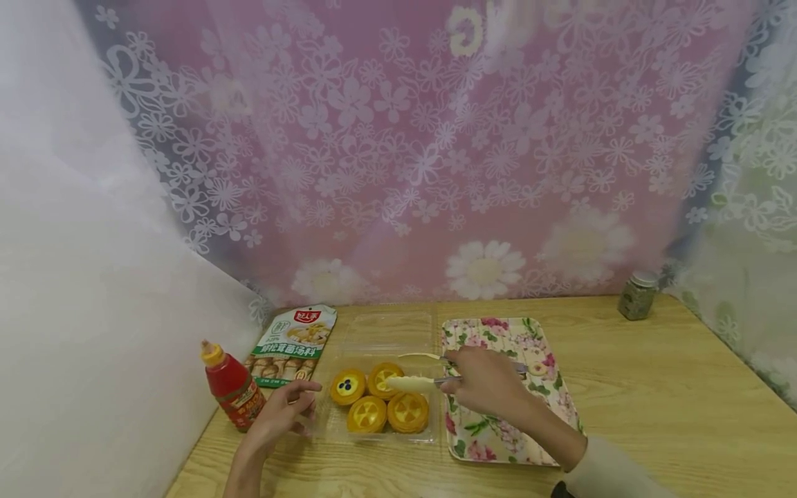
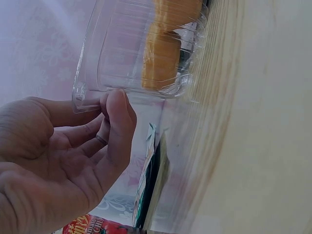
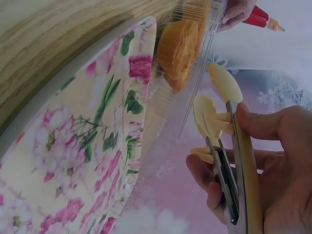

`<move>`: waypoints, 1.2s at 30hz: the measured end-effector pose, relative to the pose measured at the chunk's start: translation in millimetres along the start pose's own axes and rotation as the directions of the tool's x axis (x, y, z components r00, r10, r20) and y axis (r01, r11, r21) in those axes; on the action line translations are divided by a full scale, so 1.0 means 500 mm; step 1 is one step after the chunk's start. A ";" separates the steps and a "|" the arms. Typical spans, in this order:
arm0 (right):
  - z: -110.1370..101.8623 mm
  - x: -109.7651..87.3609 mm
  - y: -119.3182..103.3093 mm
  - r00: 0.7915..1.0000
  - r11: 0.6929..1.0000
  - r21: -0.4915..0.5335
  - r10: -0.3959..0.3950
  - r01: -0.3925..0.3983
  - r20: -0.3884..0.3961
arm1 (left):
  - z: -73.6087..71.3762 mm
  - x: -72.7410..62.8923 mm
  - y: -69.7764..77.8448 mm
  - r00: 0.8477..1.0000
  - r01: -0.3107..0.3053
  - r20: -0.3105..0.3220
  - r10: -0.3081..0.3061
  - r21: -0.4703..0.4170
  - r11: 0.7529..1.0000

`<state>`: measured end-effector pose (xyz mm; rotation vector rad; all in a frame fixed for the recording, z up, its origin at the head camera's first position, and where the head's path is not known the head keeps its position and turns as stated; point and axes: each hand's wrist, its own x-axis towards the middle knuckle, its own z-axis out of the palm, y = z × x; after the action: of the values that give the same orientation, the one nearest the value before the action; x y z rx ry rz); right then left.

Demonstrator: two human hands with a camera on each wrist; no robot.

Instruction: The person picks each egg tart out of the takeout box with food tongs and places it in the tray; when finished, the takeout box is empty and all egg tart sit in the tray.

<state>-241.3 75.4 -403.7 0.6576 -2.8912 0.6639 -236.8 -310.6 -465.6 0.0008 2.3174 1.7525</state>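
At three o'clock of the clear container (image 1: 333, 425) I see the right hand (image 1: 488, 382) curled round tongs (image 1: 412, 384), whose parted, empty tips overhang the four tarts (image 1: 366, 415) inside; at nine o'clock, the fingers of the left hand (image 1: 281, 415) bend loosely by the rim, any grip uncertain. Squeezing too hard could crumble pastry, and an unsteadied container could slide when nudged.

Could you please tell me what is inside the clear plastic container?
Inside the clear plastic container are four egg tarts, one topped with dark berries. In the head view, the tongs cover part of the back right tart, and the tarts hide the container's floor beneath them.
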 end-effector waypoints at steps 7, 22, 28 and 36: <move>0.016 0.008 -0.019 1.000 0.998 -0.054 -0.025 0.025 -0.002 | -0.001 0.001 -0.002 1.000 -0.001 0.009 0.001 -0.002 1.000; 0.032 0.020 -0.057 1.000 0.990 -0.141 -0.006 0.009 0.026 | -0.002 0.001 -0.003 1.000 -0.029 0.011 0.029 -0.008 1.000; 0.029 0.019 -0.071 0.999 0.991 -0.134 0.000 0.006 0.038 | -0.004 0.001 -0.002 0.999 -0.042 0.022 0.042 -0.004 0.999; 0.025 0.020 -0.075 0.997 0.994 -0.108 0.008 0.001 0.079 | 0.002 0.005 0.000 0.997 -0.062 0.039 0.062 -0.014 0.998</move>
<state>-234.3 35.5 -398.3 0.6798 -2.9762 0.4887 -238.8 -309.6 -466.5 0.1049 2.3017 1.7807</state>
